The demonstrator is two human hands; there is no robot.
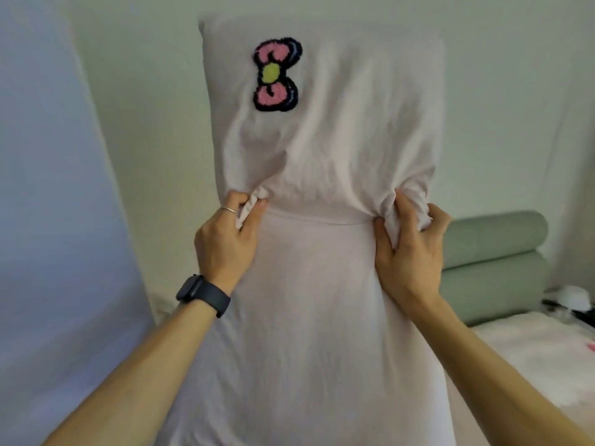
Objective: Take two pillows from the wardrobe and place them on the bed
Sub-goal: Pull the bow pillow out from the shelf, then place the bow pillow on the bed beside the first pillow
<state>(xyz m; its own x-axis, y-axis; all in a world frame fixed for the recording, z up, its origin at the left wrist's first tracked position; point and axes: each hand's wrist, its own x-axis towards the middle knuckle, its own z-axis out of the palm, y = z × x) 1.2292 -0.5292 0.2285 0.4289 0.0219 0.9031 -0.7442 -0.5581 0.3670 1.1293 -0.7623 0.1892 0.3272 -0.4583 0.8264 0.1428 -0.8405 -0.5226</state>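
The left hand [227, 239], with a black watch [202, 292] on its wrist, and the right hand [409, 252] each clutch a bunched fistful of a pale pink cotton pillow [325, 156], holding it upright in the air. A fuzzy pink bow patch [277, 74] sits near its top. The bed's grey-green padded headboard [492, 265] stands behind, to the right.

Both arms extended forward and up, forearms bare. Left hand [227, 236] back to camera, fingers curled tight in a fist-style pinch, ring on one finger, dark watch [203, 294] on the wrist. Right hand [410, 249] mirrored at the same height, fingers clenched, thumb up.
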